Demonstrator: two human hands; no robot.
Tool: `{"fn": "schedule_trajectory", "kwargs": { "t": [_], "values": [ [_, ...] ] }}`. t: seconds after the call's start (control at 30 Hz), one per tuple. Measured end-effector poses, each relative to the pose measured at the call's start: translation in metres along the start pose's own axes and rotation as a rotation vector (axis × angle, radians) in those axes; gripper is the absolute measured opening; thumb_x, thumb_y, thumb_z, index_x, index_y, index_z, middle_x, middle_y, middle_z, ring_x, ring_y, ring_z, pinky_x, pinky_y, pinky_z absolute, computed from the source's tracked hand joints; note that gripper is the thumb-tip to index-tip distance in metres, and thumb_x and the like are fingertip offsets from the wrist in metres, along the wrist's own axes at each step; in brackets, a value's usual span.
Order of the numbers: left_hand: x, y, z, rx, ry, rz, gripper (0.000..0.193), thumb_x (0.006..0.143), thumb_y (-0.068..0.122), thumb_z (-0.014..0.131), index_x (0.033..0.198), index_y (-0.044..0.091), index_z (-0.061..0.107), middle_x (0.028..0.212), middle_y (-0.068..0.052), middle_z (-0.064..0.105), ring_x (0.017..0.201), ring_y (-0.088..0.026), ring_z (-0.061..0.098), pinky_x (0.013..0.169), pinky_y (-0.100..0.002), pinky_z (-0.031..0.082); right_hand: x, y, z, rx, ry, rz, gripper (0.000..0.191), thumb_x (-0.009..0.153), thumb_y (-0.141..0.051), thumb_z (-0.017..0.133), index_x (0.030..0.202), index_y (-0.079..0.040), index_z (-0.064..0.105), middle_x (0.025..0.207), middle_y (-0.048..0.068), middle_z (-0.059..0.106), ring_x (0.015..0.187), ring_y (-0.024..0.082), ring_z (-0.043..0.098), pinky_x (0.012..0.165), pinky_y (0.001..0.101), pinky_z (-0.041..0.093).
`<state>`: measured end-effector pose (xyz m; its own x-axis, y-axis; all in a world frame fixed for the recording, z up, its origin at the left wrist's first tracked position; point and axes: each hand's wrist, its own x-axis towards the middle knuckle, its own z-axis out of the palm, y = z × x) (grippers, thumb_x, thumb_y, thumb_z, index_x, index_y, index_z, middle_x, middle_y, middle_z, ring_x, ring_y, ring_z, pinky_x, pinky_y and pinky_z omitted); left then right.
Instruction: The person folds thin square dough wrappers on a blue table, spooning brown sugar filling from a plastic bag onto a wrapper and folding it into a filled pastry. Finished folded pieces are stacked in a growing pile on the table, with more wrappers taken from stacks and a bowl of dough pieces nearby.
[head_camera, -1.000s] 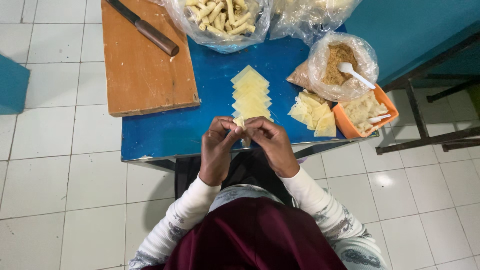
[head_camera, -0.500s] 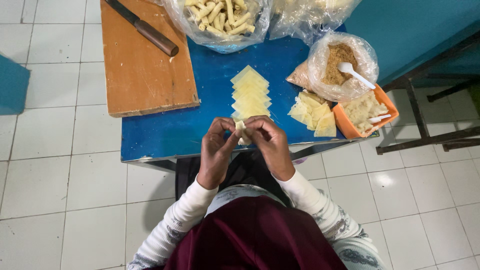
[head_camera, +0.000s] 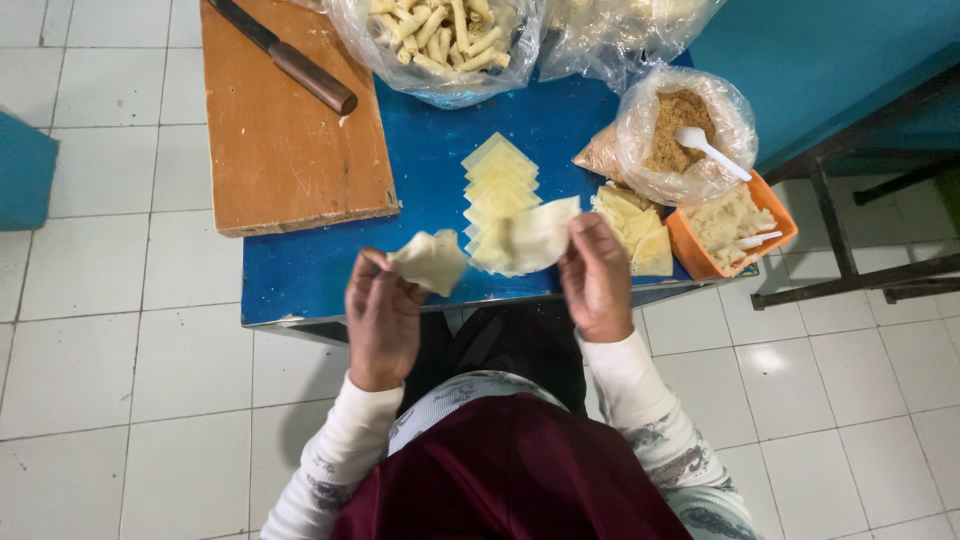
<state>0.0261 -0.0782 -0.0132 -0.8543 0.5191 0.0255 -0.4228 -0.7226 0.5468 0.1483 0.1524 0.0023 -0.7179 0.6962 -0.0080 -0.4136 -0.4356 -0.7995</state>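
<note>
My left hand (head_camera: 383, 318) pinches a small pale dough wrapper (head_camera: 430, 262) above the front edge of the blue table (head_camera: 330, 270). My right hand (head_camera: 598, 278) holds a second, larger wrapper (head_camera: 530, 238) by its right side. The two sheets hang apart, a short gap between them. Just behind them a row of overlapping wrappers (head_camera: 497, 178) lies on the table.
A wooden cutting board (head_camera: 290, 150) with a knife (head_camera: 290, 60) sits at the back left. A plastic bag of rolled pieces (head_camera: 440, 35) lies at the back. To the right are a bag of brown filling with a white spoon (head_camera: 685, 135), an orange tub (head_camera: 735, 230) and stacked wrappers (head_camera: 632, 220).
My hands were together over one wrapper at the table's edge. Now they have moved apart, each holding a separate wrapper.
</note>
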Motion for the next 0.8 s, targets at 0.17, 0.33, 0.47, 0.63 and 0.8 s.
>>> {"fn": "schedule_trajectory", "kwargs": {
  "t": [0.17, 0.33, 0.47, 0.63, 0.8],
  "values": [
    [-0.003, 0.028, 0.007, 0.014, 0.046, 0.052, 0.005, 0.107, 0.008, 0.051, 0.104, 0.010, 0.052, 0.115, -0.013, 0.069, 0.108, -0.024, 0.072, 0.092, -0.041, 0.059, -0.011, -0.010, 0.025, -1.087, -0.113, -0.552, 0.005, 0.099, -0.001, 0.068, 0.105, -0.001, 0.068, 0.102, 0.010, 0.073, 0.084, 0.017, 0.067, 0.075, 0.0310, 0.054],
    [-0.002, 0.030, 0.010, 0.030, 0.088, 0.058, 0.011, 0.106, 0.007, 0.055, 0.096, 0.009, 0.051, 0.114, -0.015, 0.072, 0.104, -0.024, 0.071, 0.091, -0.040, 0.059, -0.034, 0.004, 0.052, -1.421, -0.321, -0.849, 0.013, 0.090, 0.005, 0.072, 0.101, 0.000, 0.067, 0.106, 0.012, 0.073, 0.093, 0.031, 0.069, 0.080, 0.0380, 0.055],
    [-0.002, 0.017, -0.001, 0.118, 0.096, 0.097, 0.025, 0.104, -0.003, 0.063, 0.091, 0.011, 0.047, 0.101, -0.010, 0.068, 0.091, -0.016, 0.066, 0.079, -0.032, 0.054, -0.044, 0.007, 0.057, -1.442, -0.369, -0.878, 0.016, 0.090, 0.004, 0.075, 0.104, 0.002, 0.068, 0.107, 0.012, 0.072, 0.093, 0.031, 0.069, 0.079, 0.0392, 0.055],
    [0.001, 0.002, -0.004, 0.161, 0.039, 0.172, 0.031, 0.096, -0.015, 0.064, 0.098, 0.011, 0.047, 0.094, -0.003, 0.061, 0.081, -0.008, 0.058, 0.071, -0.024, 0.046, -0.047, 0.009, 0.056, -1.439, -0.440, -0.878, 0.018, 0.090, 0.002, 0.076, 0.107, 0.003, 0.068, 0.109, 0.013, 0.072, 0.098, 0.031, 0.069, 0.082, 0.0395, 0.056],
    [-0.003, -0.005, 0.029, 0.192, -0.003, 0.124, 0.031, 0.097, -0.017, 0.059, 0.105, 0.009, 0.045, 0.096, -0.007, 0.065, 0.080, -0.008, 0.061, 0.066, -0.021, 0.045, -0.046, 0.005, 0.041, -1.253, -0.399, -0.642, 0.023, 0.096, -0.006, 0.069, 0.117, 0.001, 0.072, 0.117, 0.014, 0.074, 0.105, 0.027, 0.071, 0.086, 0.0351, 0.058]
  ]
}}
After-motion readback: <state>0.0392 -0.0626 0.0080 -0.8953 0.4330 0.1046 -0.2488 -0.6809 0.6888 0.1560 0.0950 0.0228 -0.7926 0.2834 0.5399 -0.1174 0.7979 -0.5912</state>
